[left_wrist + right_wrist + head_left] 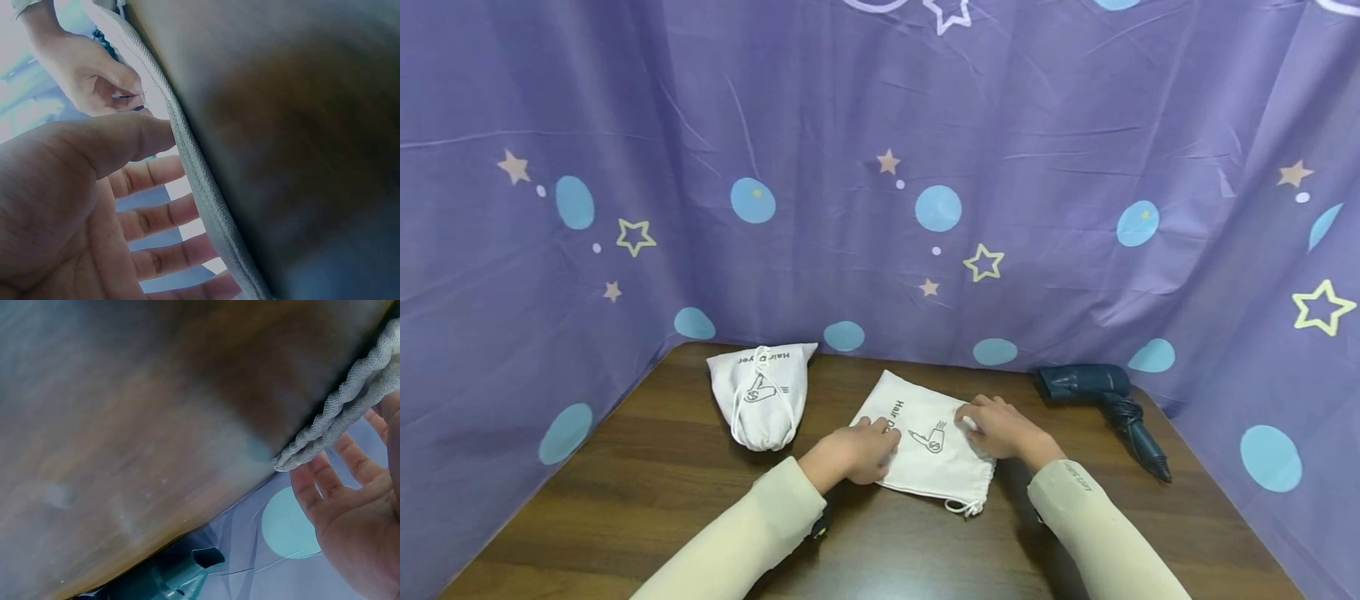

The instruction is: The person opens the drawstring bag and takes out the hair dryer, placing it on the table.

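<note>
A flat white drawstring bag (917,454) printed with a hair dryer drawing lies on the table, turned at an angle, its cord (964,505) at the near right corner. My left hand (859,454) rests at the bag's left edge; in the left wrist view its thumb and extended fingers (153,219) touch the hem. On the opposite side, my right hand (1000,429) has its fingertips on the bag. The right wrist view has those fingers (322,475) fairly straight beside the gathered mouth (350,406).
A second white drawstring bag (763,404), bulging and drawn closed, sits at the back left of the wooden table (647,467). At the back right lies a dark hair dryer (1086,383) with its cord wrapped at the handle. Purple curtains (850,275) stand behind and at both sides.
</note>
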`<action>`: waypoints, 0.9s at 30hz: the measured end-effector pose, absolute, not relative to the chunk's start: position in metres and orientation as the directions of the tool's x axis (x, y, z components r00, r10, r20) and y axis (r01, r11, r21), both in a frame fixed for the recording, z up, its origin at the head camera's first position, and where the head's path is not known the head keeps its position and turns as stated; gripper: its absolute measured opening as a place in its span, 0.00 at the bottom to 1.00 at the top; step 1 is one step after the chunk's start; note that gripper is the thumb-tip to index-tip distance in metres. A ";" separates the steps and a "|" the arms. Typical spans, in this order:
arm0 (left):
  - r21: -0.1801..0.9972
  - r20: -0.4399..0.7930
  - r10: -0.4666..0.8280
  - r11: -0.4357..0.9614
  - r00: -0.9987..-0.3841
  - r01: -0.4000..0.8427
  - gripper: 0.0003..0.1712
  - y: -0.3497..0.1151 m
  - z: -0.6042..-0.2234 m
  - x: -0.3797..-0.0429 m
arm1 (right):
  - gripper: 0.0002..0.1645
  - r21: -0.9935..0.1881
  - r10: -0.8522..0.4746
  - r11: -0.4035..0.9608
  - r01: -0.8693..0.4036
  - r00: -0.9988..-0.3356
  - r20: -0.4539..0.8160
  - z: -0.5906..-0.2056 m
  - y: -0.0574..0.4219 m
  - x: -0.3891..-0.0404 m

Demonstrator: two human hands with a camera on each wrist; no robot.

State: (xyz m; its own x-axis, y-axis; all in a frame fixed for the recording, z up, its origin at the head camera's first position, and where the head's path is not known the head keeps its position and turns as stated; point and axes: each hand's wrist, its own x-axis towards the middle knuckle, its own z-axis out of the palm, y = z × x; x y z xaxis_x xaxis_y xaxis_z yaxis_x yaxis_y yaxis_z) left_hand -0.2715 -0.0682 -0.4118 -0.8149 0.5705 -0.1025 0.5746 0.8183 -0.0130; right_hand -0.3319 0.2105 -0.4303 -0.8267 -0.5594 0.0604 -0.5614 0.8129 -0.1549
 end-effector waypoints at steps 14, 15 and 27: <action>-0.028 -0.109 0.576 0.813 -0.810 0.582 0.13 -0.043 -0.411 -0.279 | 0.16 -0.142 -0.553 0.814 -0.563 -0.826 0.108 -0.432 0.239 -0.328; -0.029 -0.111 0.575 0.813 -0.811 0.581 0.13 -0.041 -0.412 -0.281 | 0.16 -0.143 -0.552 0.813 -0.564 -0.826 0.113 -0.433 0.241 -0.328; -0.030 -0.127 0.577 0.811 -0.807 0.585 0.15 -0.020 -0.412 -0.294 | 0.14 -0.126 -0.549 0.814 -0.567 -0.822 0.154 -0.432 0.263 -0.327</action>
State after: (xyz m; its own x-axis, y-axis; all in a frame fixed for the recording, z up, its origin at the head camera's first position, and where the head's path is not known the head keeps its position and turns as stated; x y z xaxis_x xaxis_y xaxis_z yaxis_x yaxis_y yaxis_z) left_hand -0.2936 -0.0200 -0.4119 -0.8068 0.5770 -0.1273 0.5846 0.8108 -0.0298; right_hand -0.3272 0.2635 -0.4324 -0.8218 -0.5486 0.1540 -0.5670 0.8141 -0.1256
